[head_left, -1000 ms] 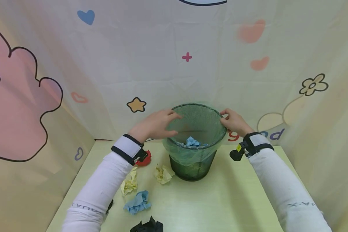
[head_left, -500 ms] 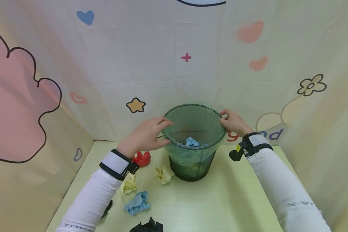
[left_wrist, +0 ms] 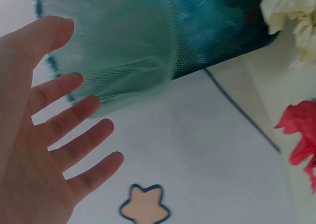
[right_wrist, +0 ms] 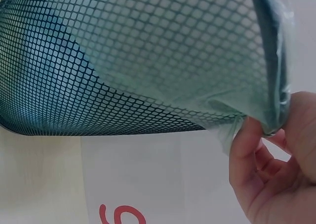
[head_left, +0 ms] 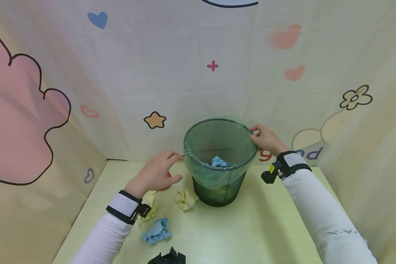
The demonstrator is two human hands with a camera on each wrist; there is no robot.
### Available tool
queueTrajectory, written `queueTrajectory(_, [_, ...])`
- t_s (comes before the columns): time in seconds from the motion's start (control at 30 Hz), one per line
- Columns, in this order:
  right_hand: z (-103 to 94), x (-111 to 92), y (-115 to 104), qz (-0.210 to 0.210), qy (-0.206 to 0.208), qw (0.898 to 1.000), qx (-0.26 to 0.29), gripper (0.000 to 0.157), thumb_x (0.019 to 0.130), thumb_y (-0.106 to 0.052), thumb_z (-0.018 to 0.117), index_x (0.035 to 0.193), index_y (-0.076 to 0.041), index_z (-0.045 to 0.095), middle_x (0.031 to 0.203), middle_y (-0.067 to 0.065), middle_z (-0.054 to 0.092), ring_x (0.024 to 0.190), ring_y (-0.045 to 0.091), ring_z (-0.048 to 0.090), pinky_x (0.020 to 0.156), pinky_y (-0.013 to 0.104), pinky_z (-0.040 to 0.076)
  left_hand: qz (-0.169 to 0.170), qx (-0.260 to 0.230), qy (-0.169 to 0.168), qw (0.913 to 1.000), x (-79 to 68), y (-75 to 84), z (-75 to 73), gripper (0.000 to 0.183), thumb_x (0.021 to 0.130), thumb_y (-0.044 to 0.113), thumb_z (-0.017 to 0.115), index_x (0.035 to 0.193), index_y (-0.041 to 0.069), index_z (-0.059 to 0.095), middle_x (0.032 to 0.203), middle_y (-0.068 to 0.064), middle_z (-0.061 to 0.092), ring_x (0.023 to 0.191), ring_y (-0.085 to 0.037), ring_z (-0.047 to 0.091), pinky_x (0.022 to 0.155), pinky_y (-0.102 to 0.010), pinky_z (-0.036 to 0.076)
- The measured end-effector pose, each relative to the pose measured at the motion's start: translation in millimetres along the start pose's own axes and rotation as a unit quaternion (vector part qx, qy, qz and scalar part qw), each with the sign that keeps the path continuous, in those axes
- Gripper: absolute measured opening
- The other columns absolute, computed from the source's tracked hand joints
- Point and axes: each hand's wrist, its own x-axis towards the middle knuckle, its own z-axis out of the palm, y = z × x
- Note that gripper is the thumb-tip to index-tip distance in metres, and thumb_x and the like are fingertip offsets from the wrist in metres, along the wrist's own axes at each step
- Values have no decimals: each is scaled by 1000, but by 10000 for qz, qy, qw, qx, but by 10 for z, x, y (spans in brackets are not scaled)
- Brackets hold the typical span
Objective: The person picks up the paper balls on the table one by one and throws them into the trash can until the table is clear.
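A dark mesh wastebasket [head_left: 219, 194] stands at the back of the table, lined with a thin green plastic bag [head_left: 211, 178] folded over its rim. Crumpled blue paper [head_left: 219, 161] lies inside it. On the right side of the rim, my right hand [head_left: 267, 139] pinches the bag's edge and the rim between thumb and fingers, as the right wrist view also shows. My left hand [head_left: 156, 174] is in the air left of the basket, fingers spread and holding nothing. It partly covers a red crumpled paper [left_wrist: 301, 135].
Crumpled yellow papers [head_left: 186, 199] and a blue one [head_left: 157, 231] lie left of and in front of the basket. A black crumpled piece [head_left: 168, 256] sits at the near edge. A printed curtain [head_left: 198, 73] hangs right behind the table.
My left hand has moved from over the basket's left rim leftward and down, away from the basket. The right hand has stayed at the rim.
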Motion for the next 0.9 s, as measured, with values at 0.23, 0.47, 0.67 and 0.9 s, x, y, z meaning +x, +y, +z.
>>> queueTrajectory(0.23, [17,2,18,-24,61,9999,-79,39,93,-14,41,129,2,39,105,23,53,66,18,51,56,26,43,-501,-71,-380,9980,-167,-101,420,55,76,38,70,119,8,56,117,-9,54,96,-22,54,86,-39,46])
queueTrajectory(0.47, [22,10,37,-2,45,9999,-93,40,93,-14,40,130,1,38,108,25,53,69,21,52,58,26,45,-1118,-341,-845,9895,-251,-206,755,62,76,40,71,127,11,52,125,-9,51,110,-28,52,89,-42,45])
queueTrajectory(0.67, [17,8,23,5,51,10000,-41,40,93,-13,40,130,2,37,106,25,52,68,24,53,56,26,44,-1458,-443,-1045,9828,-234,-248,932,65,75,41,70,130,13,49,129,-8,48,113,-29,49,91,-43,45])
queueTrajectory(0.9, [25,0,19,-11,73,10000,-41,40,92,-13,40,130,2,37,105,24,52,64,20,50,55,27,43,-1558,-503,-1119,9801,-169,-219,1096,72,74,41,71,131,7,46,129,-15,47,112,-35,49,90,-46,45])
